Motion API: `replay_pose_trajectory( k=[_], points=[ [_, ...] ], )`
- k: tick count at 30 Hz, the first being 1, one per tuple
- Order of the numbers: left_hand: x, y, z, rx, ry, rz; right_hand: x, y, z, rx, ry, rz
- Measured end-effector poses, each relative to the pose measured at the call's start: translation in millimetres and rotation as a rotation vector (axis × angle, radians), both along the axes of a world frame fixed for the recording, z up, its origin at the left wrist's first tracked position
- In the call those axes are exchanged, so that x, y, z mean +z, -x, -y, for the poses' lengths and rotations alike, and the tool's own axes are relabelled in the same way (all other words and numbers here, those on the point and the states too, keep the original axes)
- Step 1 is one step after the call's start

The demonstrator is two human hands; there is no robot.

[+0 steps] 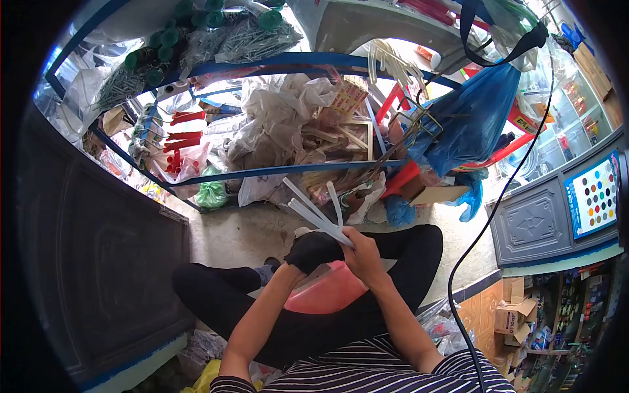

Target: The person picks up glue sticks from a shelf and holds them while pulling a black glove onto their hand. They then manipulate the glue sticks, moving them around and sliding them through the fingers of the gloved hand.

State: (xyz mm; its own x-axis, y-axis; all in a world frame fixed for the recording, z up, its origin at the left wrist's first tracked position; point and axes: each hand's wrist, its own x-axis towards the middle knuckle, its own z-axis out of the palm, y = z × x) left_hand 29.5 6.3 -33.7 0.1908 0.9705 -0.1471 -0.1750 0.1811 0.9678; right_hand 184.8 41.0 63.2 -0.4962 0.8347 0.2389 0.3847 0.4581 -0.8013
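My right hand (362,252) is closed around the lower ends of several pale translucent sticks (309,211), which fan out up and to the left. Beside it, my left hand (314,253) wears a black glove. Its fingers blend into the dark trousers, so their pose and anything in them cannot be made out. Below both hands, a red and whitish translucent bag or container (327,291) lies in my lap between my crossed legs.
Ahead stands a blue-framed rack (282,171) packed with plastic bags and bundles. A blue bag (468,121) hangs at the right. Dark panels (105,249) stand at the left, a grey cabinet (529,229) at the right. A black cable (488,223) runs down the right side.
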Motion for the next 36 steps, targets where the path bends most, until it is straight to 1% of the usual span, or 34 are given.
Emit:
replay_pose_trajectory(
  k=[1,4,7,8,10,11,12,13,14,16,19,21,23,24,26,27,29,32,34,36],
  points=[
    [11.8,2.3,-0.7,-0.007,-0.02,-0.036,0.0,0.5,-1.7,0.009,-0.009,-0.006],
    [63.1,11.2,3.6,-0.002,0.219,-0.165,-1.9,0.0,-1.4,0.015,-0.009,0.011],
    [59.7,8.1,-1.0,0.061,0.36,-0.165,-17.9,-4.0,-2.5,-0.009,-0.04,0.047],
    [60.4,5.2,-2.2,0.074,0.333,-0.221,-23.8,-6.3,-3.0,-0.02,-0.057,0.06],
    [66.8,-0.2,-4.4,0.098,0.278,-0.335,-15.8,-8.2,-2.9,-0.015,0.009,0.08],
    [53.7,-0.7,-5.5,0.107,0.003,-0.517,-12.9,-9.1,-2.8,-0.016,0.042,0.092],
    [30.0,-1.1,-8.0,0.114,-0.277,-0.692,-13.0,-9.4,-3.6,-0.013,0.021,0.094],
    [26.4,-0.5,-9.7,0.12,-0.562,-0.86,-13.5,-9.5,-4.9,-0.009,-0.001,0.096],
    [23.0,0.4,-8.1,0.062,-0.354,-0.747,-14.1,-9.7,-5.7,-0.005,-0.024,0.098],
    [44.1,4.5,-4.8,-0.047,0.055,-0.51,-19.7,-7.3,-4.9,-0.028,-0.022,0.036],
    [49.2,4.8,-1.7,-0.002,-0.065,-0.414,-20.7,-4.7,-3.1,-0.046,-0.012,0.016],
    [21.3,1.6,-3.6,0.074,-0.446,-0.639,-18.6,-3.7,-2.0,-0.065,0.001,0.001],
    [13.0,-1.7,-2.9,0.125,-0.623,-0.742,-14.8,0.1,-0.1,-0.092,0.016,-0.044],
    [18.6,-3.4,-1.7,0.137,-0.607,-0.737,-10.3,1.9,1.7,-0.111,0.053,-0.057],
    [30.2,-2.0,1.8,0.098,-0.477,-0.632,-1.9,5.5,5.4,-0.146,0.128,-0.083],
    [39.3,0.6,3.8,0.048,-0.361,-0.53,-2.8,6.8,7.5,-0.161,0.086,-0.113],
    [51.4,3.1,3.4,-0.012,-0.283,-0.469,-4.8,6.0,12.8,-0.19,-0.003,-0.168],
    [59.6,7.1,-1.9,-0.034,-0.377,-0.64,-5.6,-8.4,9.2,-0.309,-0.11,-0.215],
    [61.9,11.4,-5.5,-0.04,-0.431,-0.811,4.7,-23.3,0.8,-0.34,-0.206,-0.162],
    [47.2,17.1,-5.8,-0.005,-0.472,-0.807,19.8,-42.5,-13.3,-0.37,-0.274,-0.144]
  ],
)
